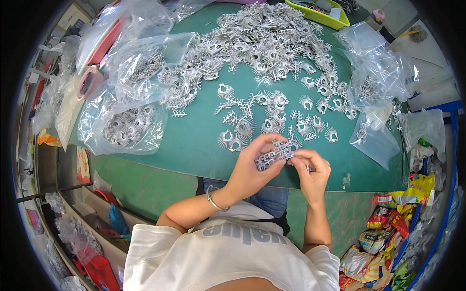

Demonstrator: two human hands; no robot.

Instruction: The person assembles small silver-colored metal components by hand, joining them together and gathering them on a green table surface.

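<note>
A bunch of grey branched, twig-like plastic-looking pieces (271, 159) rests in my left hand (246, 170), whose fingers and thumb are closed round it. My right hand (313, 175) meets it from the right with thumb and forefinger pinched at the bunch's edge. A bit of grey shows between the right fingers, mostly hidden. Just beyond my hands lie loose grey fan-shaped pieces with a round notch, among them one fan piece (331, 134) at the right and a pair of fan pieces (226, 139) at the left. Small branched pieces (230, 116) lie among them.
A large heap of the same grey pieces (262, 46) covers the far part of the green table (194, 140). Clear plastic bags of pieces stand left (128, 126) and right (371, 92). Tape roll (90, 82) at left, yellow-green tray (323, 13) behind, colourful packets (378, 233) lower right.
</note>
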